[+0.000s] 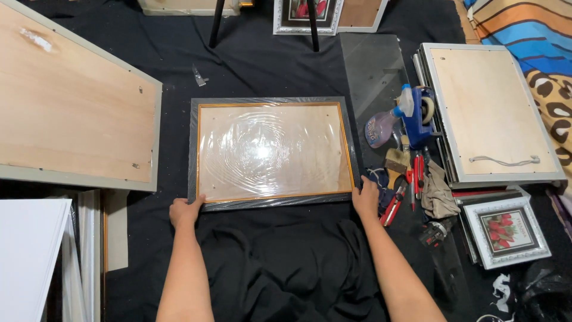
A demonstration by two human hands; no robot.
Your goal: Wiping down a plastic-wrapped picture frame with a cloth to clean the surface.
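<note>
A rectangular dark frame [271, 152], wrapped in shiny clear plastic over a wooden back, is lying flat on black cloth [286, 262]; its long side is running left to right; the left hand [185, 211] and right hand [366, 200] are gripping its two near corners with curled fingers.

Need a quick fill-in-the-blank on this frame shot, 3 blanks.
1. Both hands grip the frame at its ____ corners.
2. The frame is covered in clear ____ wrap.
3. The spray bottle lies to the ____ of the frame.

Left hand, right hand.

Missing words: near; plastic; right
</note>
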